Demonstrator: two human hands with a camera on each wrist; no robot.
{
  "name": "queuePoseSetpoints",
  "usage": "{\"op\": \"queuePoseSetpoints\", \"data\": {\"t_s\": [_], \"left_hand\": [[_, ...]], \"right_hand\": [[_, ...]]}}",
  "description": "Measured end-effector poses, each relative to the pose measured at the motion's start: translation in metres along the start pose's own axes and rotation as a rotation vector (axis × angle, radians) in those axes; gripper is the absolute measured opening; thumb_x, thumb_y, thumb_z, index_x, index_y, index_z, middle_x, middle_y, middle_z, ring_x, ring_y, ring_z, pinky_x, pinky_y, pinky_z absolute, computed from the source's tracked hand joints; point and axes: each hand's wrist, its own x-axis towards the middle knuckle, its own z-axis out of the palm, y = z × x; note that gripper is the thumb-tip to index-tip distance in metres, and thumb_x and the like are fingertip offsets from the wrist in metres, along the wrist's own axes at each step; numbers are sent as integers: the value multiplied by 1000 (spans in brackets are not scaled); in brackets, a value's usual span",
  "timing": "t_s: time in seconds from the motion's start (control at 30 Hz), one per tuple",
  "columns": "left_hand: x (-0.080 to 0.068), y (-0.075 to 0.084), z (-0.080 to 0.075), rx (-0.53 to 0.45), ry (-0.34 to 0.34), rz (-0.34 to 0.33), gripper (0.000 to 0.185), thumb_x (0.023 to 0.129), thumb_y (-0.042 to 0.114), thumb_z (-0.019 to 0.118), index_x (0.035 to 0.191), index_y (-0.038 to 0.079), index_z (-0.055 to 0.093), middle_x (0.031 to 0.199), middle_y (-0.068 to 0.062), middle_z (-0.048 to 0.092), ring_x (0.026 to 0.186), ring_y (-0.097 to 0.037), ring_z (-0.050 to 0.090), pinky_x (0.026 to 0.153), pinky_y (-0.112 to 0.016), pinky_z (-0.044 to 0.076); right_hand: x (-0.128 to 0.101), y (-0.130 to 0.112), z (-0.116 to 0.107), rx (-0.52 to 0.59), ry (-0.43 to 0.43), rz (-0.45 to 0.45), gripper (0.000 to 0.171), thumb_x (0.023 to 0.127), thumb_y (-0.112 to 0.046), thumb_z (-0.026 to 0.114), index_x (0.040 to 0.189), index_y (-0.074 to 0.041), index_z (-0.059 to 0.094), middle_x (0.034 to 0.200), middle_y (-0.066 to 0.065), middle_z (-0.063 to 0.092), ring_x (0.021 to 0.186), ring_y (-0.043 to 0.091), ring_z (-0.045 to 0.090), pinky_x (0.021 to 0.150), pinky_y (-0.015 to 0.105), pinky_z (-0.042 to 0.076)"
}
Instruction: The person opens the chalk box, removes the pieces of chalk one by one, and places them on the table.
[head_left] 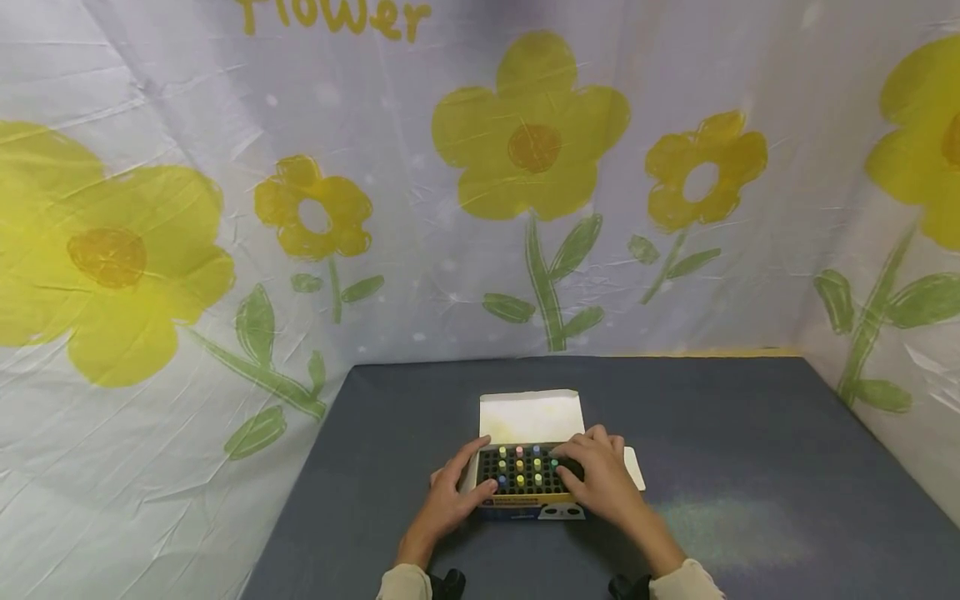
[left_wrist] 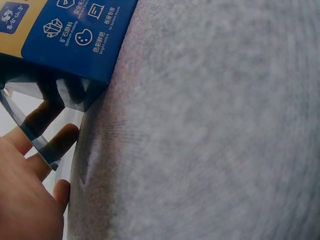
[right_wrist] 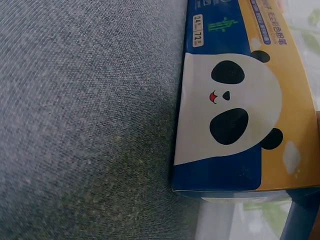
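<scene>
Hands (head_left: pixel 525 487) seemingly flanking chalk box (head_left: pixel 528 477)

An open box of chalk (head_left: pixel 528 475) lies flat near the middle of the grey table (head_left: pixel 750 433), toward its near edge. Its pale lid flap stands up on the far side. Inside, a black grid holds upright coloured sticks: yellow, green, pink, blue. The outer wall is blue and orange with a panda face.

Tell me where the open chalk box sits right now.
In the head view the chalk box lies near the front middle of the grey table, lid flap open toward the flowered backdrop, with the left hand and right hand at its sides.
</scene>
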Motion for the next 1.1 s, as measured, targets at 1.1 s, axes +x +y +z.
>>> {"op": "queuePoseSetpoints", "data": {"t_s": [1.1], "left_hand": [[1, -3, 0, -8, -3, -36, 64, 90, 50, 71, 147, 54, 43, 153, -2, 52, 136, -35, 45, 104, -69, 25]], "right_hand": [[5, 4, -3, 164, -16, -31, 22, 82, -7, 83, 100, -18, 77, 93, -7, 72, 86, 6, 41, 87, 44, 21]]}}
